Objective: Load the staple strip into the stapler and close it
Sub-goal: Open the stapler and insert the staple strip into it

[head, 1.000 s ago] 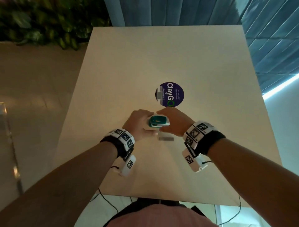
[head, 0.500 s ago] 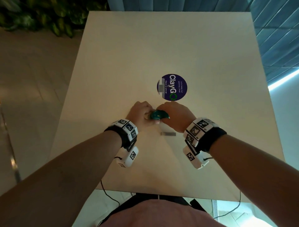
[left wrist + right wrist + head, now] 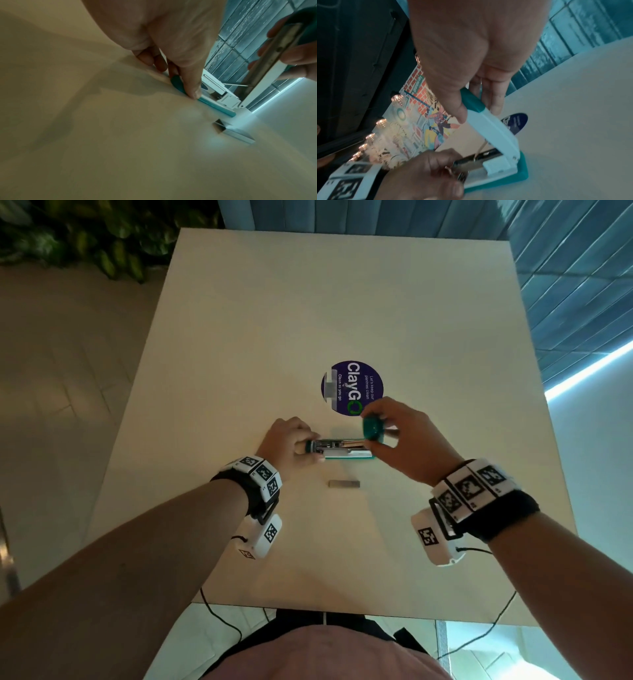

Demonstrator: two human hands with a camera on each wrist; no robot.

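The stapler [image 3: 342,449] is laid open on the table [image 3: 308,302], its base pinned by the left grip [image 3: 291,445] and its raised lid pinched by the right grip [image 3: 404,440]. The strip [image 3: 344,484] is seen just nearer than the stapler, untouched. A round sticker [image 3: 352,386] is stuck just beyond it.

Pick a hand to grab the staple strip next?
Left, probably. The left hand only steadies the stapler's front end, near the staple strip; the right hand holds the lid open.
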